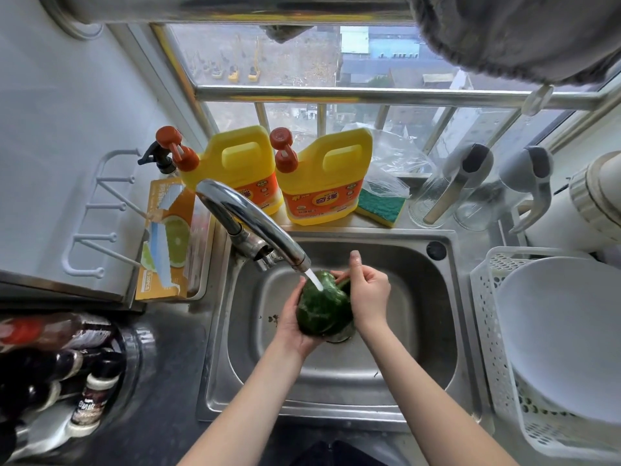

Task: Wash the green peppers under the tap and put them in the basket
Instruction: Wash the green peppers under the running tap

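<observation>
While water ran from the tap (255,223), the left hand (294,326) cupped the green pepper (322,309) from below over the sink (420,317). The right hand (368,290) gripped its upper side, thumb raised.

Glossy wet pepper (322,307) — brushed steel sink (336,375), chrome tap (248,216), seemingly plastic basket (487,331).

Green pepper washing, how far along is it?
Done: nothing visibly; none can be made out in the white perforated plastic basket. In hand: left hand and right hand hold a dark green bell pepper under the running chrome tap. Left: basketing it.
</observation>
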